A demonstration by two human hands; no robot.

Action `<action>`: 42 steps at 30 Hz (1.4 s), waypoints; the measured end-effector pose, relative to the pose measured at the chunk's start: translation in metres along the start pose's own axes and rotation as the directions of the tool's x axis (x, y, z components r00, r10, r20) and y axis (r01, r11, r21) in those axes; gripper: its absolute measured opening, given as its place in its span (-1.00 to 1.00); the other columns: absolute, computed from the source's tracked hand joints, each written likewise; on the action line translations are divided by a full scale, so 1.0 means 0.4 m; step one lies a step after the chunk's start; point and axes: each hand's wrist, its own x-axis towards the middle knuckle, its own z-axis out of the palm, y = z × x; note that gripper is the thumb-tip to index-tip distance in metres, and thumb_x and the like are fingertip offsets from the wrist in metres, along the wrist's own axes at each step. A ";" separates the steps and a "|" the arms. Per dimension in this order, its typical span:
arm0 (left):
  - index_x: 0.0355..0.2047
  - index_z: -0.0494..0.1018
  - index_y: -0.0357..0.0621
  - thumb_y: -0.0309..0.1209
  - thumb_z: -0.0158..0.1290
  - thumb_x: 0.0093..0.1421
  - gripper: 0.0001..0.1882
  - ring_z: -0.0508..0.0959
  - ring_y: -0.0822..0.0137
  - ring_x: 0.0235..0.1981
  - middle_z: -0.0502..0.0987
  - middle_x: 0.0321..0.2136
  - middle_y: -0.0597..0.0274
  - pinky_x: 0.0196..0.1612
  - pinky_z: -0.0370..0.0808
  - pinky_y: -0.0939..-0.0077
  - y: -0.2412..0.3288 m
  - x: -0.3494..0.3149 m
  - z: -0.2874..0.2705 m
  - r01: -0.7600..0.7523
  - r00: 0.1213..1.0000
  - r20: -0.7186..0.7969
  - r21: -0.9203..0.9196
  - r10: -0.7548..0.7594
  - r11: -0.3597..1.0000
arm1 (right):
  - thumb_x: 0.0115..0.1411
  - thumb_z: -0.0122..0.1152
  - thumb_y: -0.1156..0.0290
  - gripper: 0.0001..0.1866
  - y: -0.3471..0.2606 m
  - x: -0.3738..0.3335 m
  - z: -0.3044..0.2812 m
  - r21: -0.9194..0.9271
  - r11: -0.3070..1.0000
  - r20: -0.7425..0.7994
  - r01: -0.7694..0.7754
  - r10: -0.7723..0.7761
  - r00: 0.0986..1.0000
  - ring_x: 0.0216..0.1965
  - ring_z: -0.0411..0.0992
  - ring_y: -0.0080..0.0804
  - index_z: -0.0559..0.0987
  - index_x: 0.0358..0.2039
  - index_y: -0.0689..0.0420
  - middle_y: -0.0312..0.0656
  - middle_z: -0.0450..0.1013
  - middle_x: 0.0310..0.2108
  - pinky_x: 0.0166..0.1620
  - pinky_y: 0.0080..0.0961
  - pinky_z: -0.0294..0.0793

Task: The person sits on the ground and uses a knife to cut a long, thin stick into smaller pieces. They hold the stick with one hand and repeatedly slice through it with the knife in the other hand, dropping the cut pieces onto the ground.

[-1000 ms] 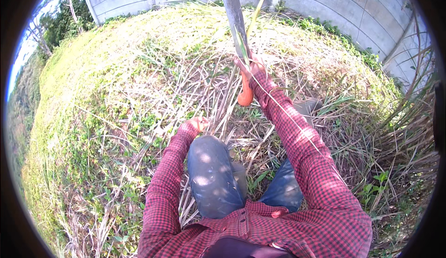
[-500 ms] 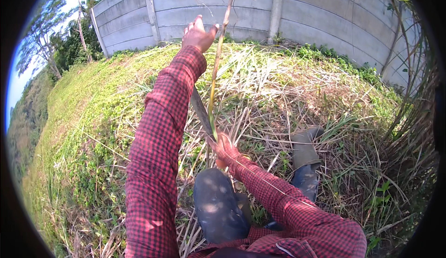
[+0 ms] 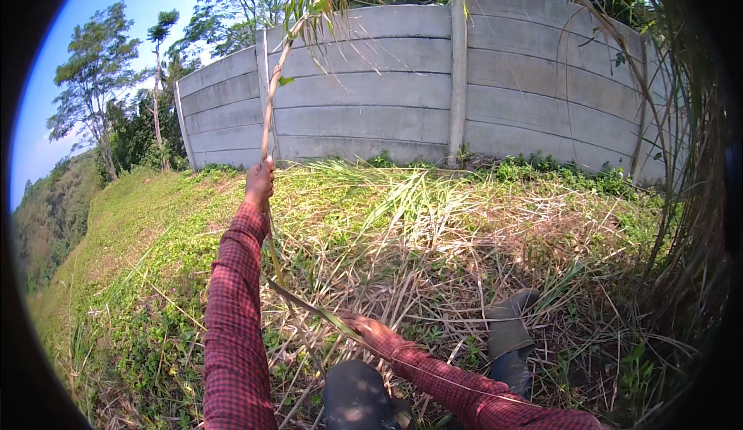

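Note:
My left hand (image 3: 259,182) is stretched out ahead and closed around a tall thin grass stalk (image 3: 277,82), which rises past it and bends right into a leafy top. Below that hand the stalk runs down toward the ground. My right hand (image 3: 364,326) is low, just above my knee (image 3: 356,395), gripping the handle of a long dark blade (image 3: 306,300). The blade points left and slightly up, and its tip lies against the lower part of the stalk. Both sleeves are red check.
A grey concrete panel wall (image 3: 387,97) closes off the back. Cut dry grass (image 3: 433,236) covers the ground ahead. My dark boot (image 3: 507,333) rests at the right. Tall reeds (image 3: 689,198) stand at the far right. The green bank (image 3: 101,275) falls away left toward trees.
My left hand went from my knee up onto the stalk. My right hand brought the raised blade down low against the stalk. The view has tilted up toward the wall.

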 end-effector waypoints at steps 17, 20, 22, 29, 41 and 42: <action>-0.57 0.27 0.08 0.01 -0.10 0.12 -0.67 -0.03 0.69 -0.89 0.04 -0.82 0.62 -0.86 -0.10 0.73 0.057 -0.069 -0.565 -0.165 0.820 -0.544 0.078 0.181 0.983 | 0.01 0.14 0.15 -0.57 0.334 -0.606 -0.269 0.033 0.722 -0.428 -0.691 0.635 0.643 -0.30 0.44 -0.31 0.44 -0.10 0.02 -0.07 0.47 -0.39 -0.23 -0.43 0.37; -0.55 0.28 0.09 0.02 -0.07 0.10 -0.68 -0.01 0.69 -0.87 0.04 -0.81 0.61 -0.85 -0.09 0.74 0.142 -0.019 -0.602 -0.235 0.765 -0.590 0.115 0.256 0.965 | 0.04 0.12 0.16 -0.59 0.317 -0.617 -0.249 0.122 0.781 -0.464 -0.613 0.591 0.660 -0.30 0.43 -0.34 0.44 -0.09 0.01 -0.06 0.46 -0.36 -0.24 -0.43 0.37; -0.57 0.27 0.12 0.01 -0.04 0.08 -0.69 0.00 0.69 -0.84 0.04 -0.79 0.61 -0.81 -0.08 0.73 0.170 0.026 -0.602 -0.339 0.747 -0.570 0.116 0.342 0.934 | 0.05 0.11 0.18 -0.60 0.338 -0.606 -0.248 0.311 0.696 -0.434 -0.648 0.710 0.554 -0.36 0.43 -0.43 0.43 -0.09 0.02 -0.13 0.46 -0.41 -0.29 -0.48 0.38; -0.38 0.38 -0.01 -0.01 0.01 0.05 -0.65 0.12 0.66 -0.73 0.21 -0.65 0.52 -0.69 0.05 0.72 0.254 0.088 -0.587 -0.380 0.744 -0.593 0.006 0.309 0.925 | 0.04 0.08 0.12 -0.56 0.176 -0.439 -0.190 0.155 0.803 -0.584 -0.575 0.544 0.603 -0.50 0.40 -0.36 0.42 -0.16 0.17 -0.14 0.44 -0.45 -0.35 -0.42 0.38; -0.29 0.27 -0.22 -0.19 -0.30 0.24 -0.67 0.26 0.49 -0.57 0.32 -0.51 0.28 -0.53 0.20 0.61 0.051 0.004 -0.296 -0.440 0.780 -0.520 -0.060 0.348 0.896 | 0.11 0.01 0.37 -0.51 -0.011 -0.306 -0.239 0.678 0.728 -0.420 -0.105 0.501 0.757 -0.57 0.39 -0.49 0.21 0.07 0.11 -0.19 0.39 -0.47 -0.51 -0.55 0.43; -0.36 0.25 -0.19 -0.20 -0.29 0.24 -0.71 0.21 0.49 -0.64 0.29 -0.57 0.29 -0.60 0.16 0.62 0.049 -0.052 -0.237 -0.461 0.763 -0.553 -0.106 0.333 0.881 | 0.11 0.01 0.38 -0.48 -0.045 -0.301 -0.222 0.861 0.506 -0.340 0.044 0.510 0.790 -0.60 0.38 -0.51 0.16 0.10 0.09 -0.21 0.38 -0.47 -0.57 -0.58 0.43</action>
